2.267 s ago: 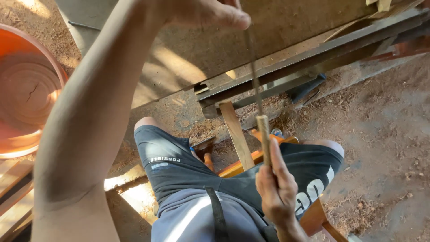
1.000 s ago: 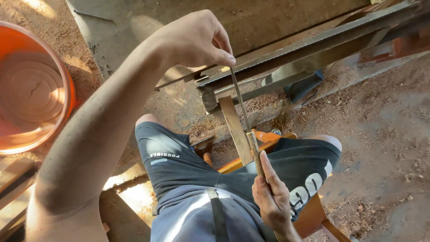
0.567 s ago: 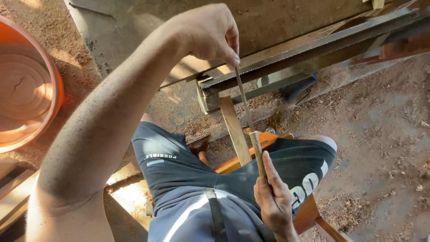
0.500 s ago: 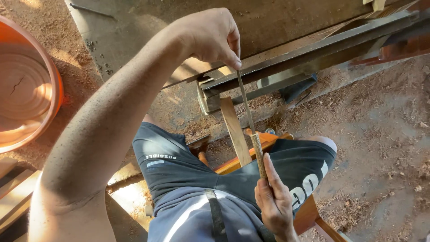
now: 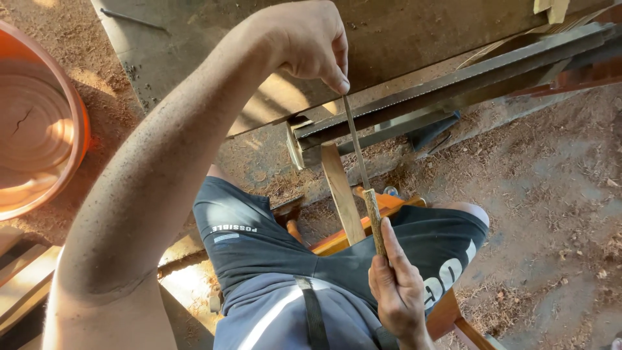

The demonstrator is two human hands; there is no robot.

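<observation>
Reddish sawdust-strewn dirt floor: ground of the scene, spreading to the right of both hands.

Grey concrete slab: lies beyond the left hand, sunlit in patches.

Orange plastic basin: round, far out past the left forearm, at the picture's edge.

Dark printed shorts: on the person's spread thighs, below the left hand and to either side of the right hand.

Saw blade: long toothed steel strip, held edge-up in a clamp, running from just below the left hand away toward the upper right.

Wooden slat: pale, upright and slightly tilted, standing between the knees directly under the near end of the saw blade.

Left hand: arm stretched forward, fingers curled together, thumb and fingertips pinching the far tip of the file.

Right hand: near the lap, closed around the file's handle, forefinger laid straight along it.

File: thin dark metal bar with a rough wooden handle, spanning from one hand to the other and lying across the saw blade's toothed edge close to the clamp.
</observation>
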